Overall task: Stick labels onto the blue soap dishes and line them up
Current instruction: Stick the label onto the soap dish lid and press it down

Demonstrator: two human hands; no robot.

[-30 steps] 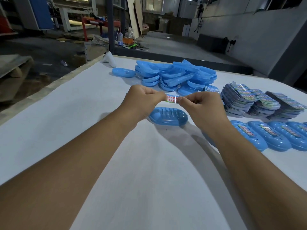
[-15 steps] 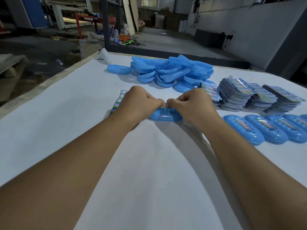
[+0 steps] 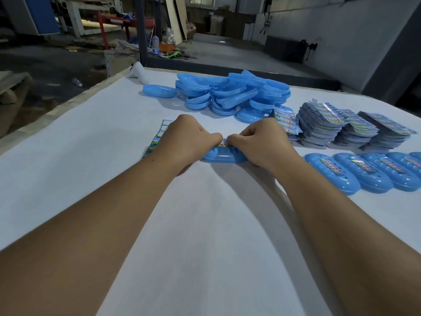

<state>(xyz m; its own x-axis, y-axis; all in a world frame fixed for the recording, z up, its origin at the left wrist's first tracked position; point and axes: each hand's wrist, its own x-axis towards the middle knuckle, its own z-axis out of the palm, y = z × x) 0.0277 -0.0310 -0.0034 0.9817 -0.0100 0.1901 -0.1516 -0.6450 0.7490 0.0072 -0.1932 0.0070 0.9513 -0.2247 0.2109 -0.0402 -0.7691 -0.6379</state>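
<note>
Worktop [image 3: 91,156] w/ unlabelled dish pile [image 3: 232,94] at rear, done row [image 3: 364,174] at R for line-up; centre soap dish [image 3: 224,157] flat btwn both hands, L hand [image 3: 186,142] & R hand [image 3: 262,142] each pinching label [image 3: 224,144] ends, prob. to seat it straight.

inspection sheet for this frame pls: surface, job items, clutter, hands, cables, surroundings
Surface: white cloth-covered table, wooden edge at left.
Job's things: blue plastic soap dish under both hands, small printed label on it; row of labelled blue dishes at right; heap of unlabelled blue dishes; stacks of printed label sheets; one label sheet by the left wrist.
Clutter: white object at far table edge, unidentifiable.
Hands: left hand and right hand pinch the label's ends onto the dish.
Cables: nothing seen on the table.
Surroundings: dim workshop, grey wall, debris on floor.
</note>
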